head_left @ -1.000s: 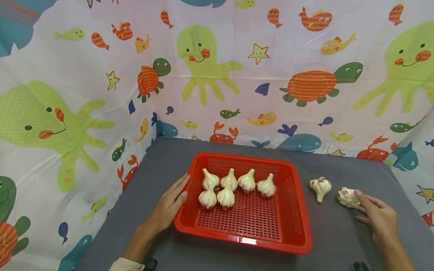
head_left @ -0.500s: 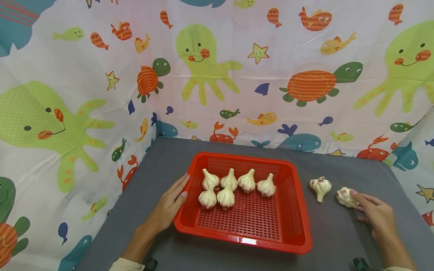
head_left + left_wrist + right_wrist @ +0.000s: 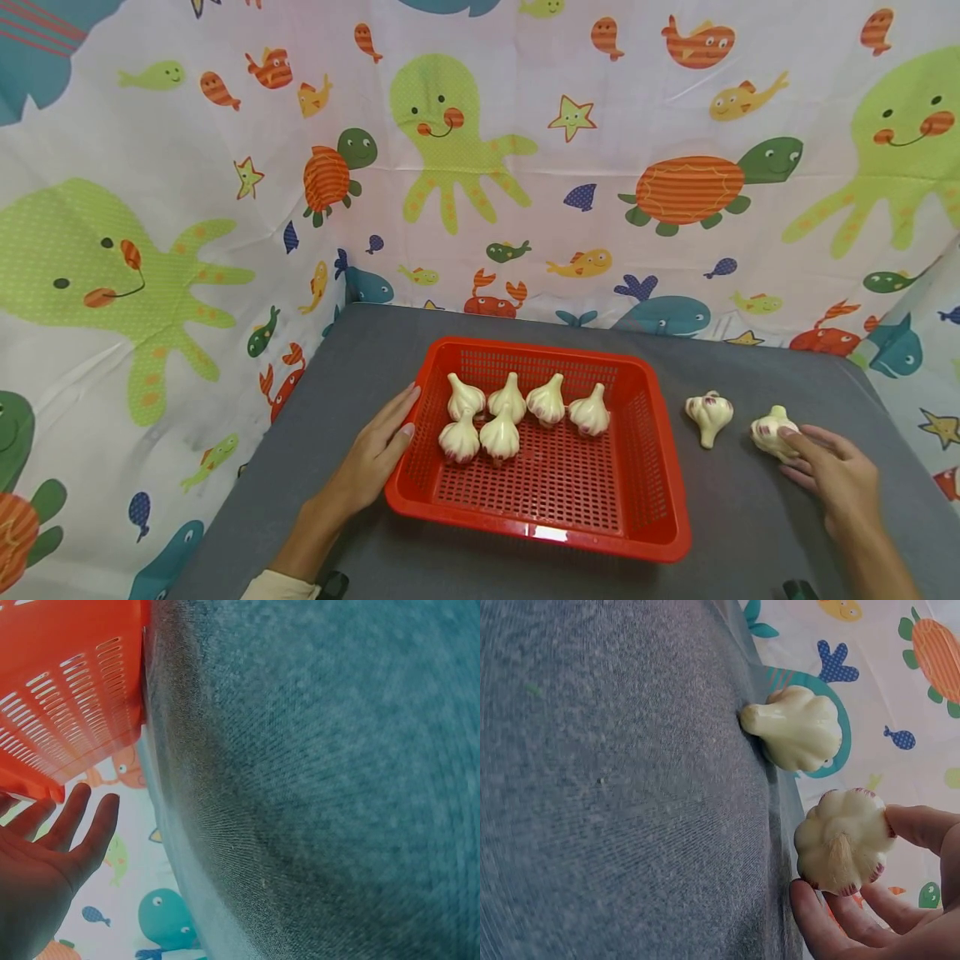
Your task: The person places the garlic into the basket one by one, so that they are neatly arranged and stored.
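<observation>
Between thumb and fingers, my right hand (image 3: 843, 479) pinches a garlic bulb (image 3: 772, 432) on the right side of the table. Its root end faces the camera in the right wrist view, where the held bulb (image 3: 841, 844) shows purple streaks. Another garlic bulb (image 3: 708, 417) lies just left of it, neck toward the front. At the left rim of a red plastic basket (image 3: 660, 467), my left hand (image 3: 371, 454) rests with its fingers extended against the side. Several garlic bulbs (image 3: 546, 402) sit in the basket, in two rows toward its back left.
A grey cloth (image 3: 360, 342) covers the table. A white curtain (image 3: 525, 250) printed with sea animals stands behind and at both sides. The basket takes up the middle of the table, with its walls raised above the bulbs.
In my right hand the garlic bulb has turned, so that its neck now points up and away. The left hand, the basket and the other bulbs have stayed in place.
</observation>
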A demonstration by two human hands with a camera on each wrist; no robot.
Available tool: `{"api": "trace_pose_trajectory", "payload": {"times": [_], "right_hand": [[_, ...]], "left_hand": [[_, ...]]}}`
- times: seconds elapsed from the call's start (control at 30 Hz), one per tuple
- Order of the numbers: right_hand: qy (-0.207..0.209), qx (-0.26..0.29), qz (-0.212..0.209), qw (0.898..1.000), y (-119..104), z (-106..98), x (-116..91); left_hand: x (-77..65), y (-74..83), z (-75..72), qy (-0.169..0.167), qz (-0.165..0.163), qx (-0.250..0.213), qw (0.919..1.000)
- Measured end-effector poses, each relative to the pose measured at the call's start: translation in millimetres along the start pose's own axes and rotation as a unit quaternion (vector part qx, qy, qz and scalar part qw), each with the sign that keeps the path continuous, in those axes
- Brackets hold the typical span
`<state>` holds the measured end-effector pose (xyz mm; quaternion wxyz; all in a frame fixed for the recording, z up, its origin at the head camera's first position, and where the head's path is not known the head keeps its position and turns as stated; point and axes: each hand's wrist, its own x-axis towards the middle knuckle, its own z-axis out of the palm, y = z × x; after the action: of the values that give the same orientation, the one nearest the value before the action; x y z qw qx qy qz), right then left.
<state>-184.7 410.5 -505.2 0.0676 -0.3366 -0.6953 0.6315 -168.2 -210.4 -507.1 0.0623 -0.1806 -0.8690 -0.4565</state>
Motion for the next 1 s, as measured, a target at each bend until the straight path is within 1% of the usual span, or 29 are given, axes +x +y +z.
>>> {"api": "trace_pose_trajectory", "payload": {"times": [0.03,0.1,0.2,0.27,0.43,0.57,0.7,0.8,0.9,1.0], "right_hand": [[-0.006,0.017,0.001,1.0,-0.3,-0.2,-0.5],[-0.017,0.033,0.003,0.999,-1.1,-0.9,-2.1],[-0.033,0.04,-0.004,0.999,-3.1,-1.2,-4.5],[-0.049,0.047,-0.018,0.998,-4.1,-1.1,-6.6],[-0.091,0.094,-0.057,0.99,-5.4,0.8,-12.4],[-0.096,0.118,-0.073,0.986,-8.0,4.1,-16.8],[-0.105,0.147,-0.092,0.979,-9.3,7.4,-21.4],[-0.124,0.169,-0.114,0.971,-8.2,9.3,-23.8],[-0.156,0.173,-0.141,0.962,-5.7,10.2,-25.3],[-0.183,0.163,-0.164,0.956,-3.4,10.8,-26.1]], "left_hand": [[0.1,0.1,-0.2,0.0,0.0,0.0,1.0],[0.2,0.2,-0.4,0.0,0.001,-0.001,1.0],[0.4,0.4,-0.7,-0.001,0.002,-0.001,1.0],[0.4,0.5,-0.8,-0.001,0.002,-0.001,1.0],[0.2,0.1,-0.8,-0.002,0.003,-0.005,1.0],[-0.1,-0.4,-0.8,-0.003,0.002,-0.005,1.0],[-0.3,-0.6,-0.9,-0.003,0.001,-0.006,1.0],[-0.1,-0.6,-0.9,-0.004,0.0,-0.008,1.0],[0.2,-0.4,-0.8,-0.005,-0.001,-0.009,0.9999],[0.3,0.0,-0.8,-0.005,-0.002,-0.01,0.9999]]}}
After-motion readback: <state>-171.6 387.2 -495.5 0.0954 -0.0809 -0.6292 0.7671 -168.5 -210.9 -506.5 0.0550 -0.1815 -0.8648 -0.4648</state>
